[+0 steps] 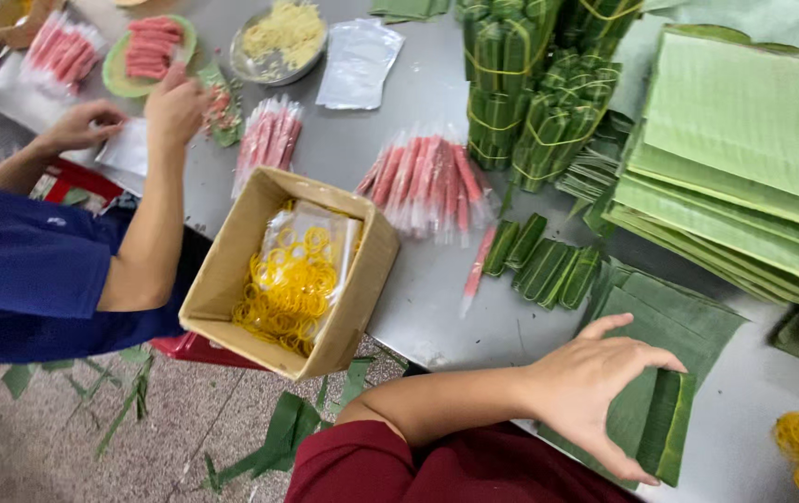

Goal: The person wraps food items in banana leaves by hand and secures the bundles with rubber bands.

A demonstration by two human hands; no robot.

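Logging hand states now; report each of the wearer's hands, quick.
Left hand: fingers spread open, cupped over the folded green banana-leaf parcel, touching it.
Right hand: not in view.

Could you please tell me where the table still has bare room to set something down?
Bare grey table shows between the cardboard box and the small leaf parcels. The far right is crowded with stacked leaves.
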